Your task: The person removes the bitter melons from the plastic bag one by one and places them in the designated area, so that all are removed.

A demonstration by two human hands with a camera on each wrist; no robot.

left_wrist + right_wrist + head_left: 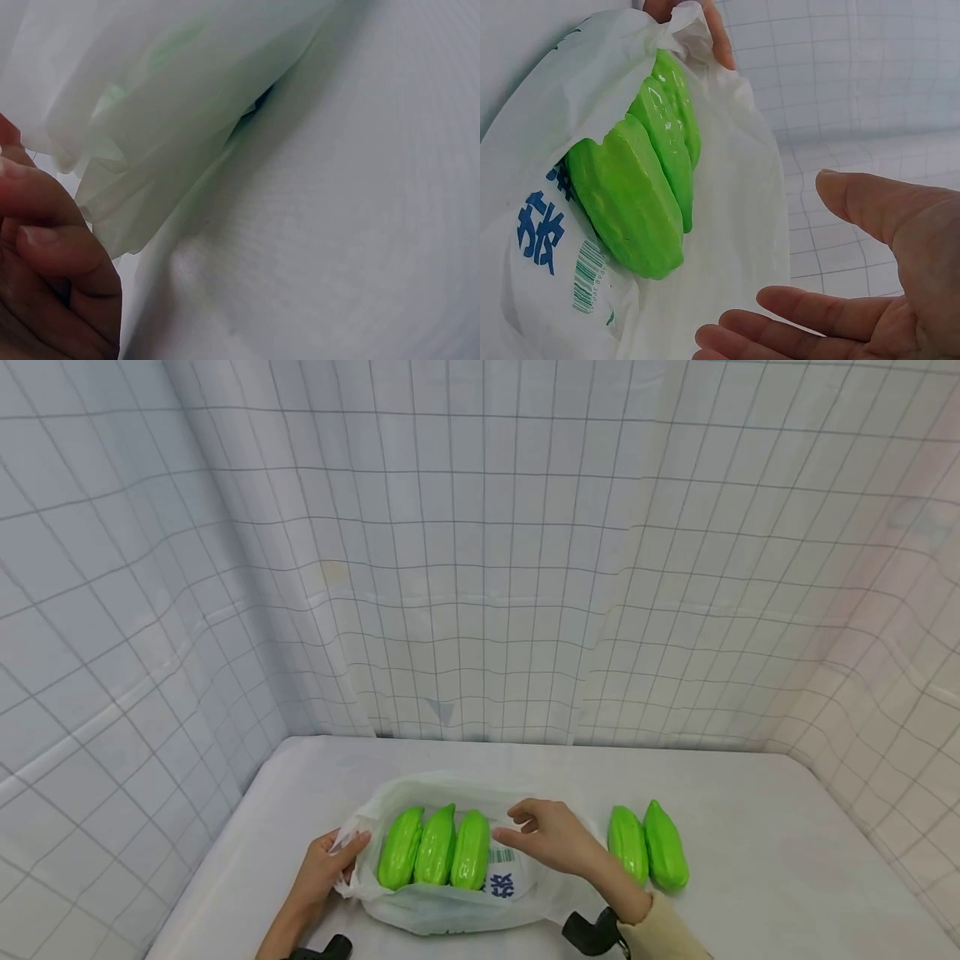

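Observation:
A white translucent plastic bag [442,913] lies with its mouth spread wide. Inside it, side by side, are three shiny green ridged gourds [435,847], beside a printed barcode and blue lettering. My left hand [321,868] pinches the bag's left edge between thumb and fingers; the left wrist view shows its curled fingers [67,255] by the bunched plastic. Over the bag's right part hovers my right hand [553,837], holding nothing. In the right wrist view its thumb and fingers [825,311] are spread apart, clear of the gourds [630,202].
Two more green gourds [647,845] lie together on the white tabletop [765,843], right of the bag and partly behind my right forearm. White grid-patterned curtains [480,568] enclose the table at the back and sides.

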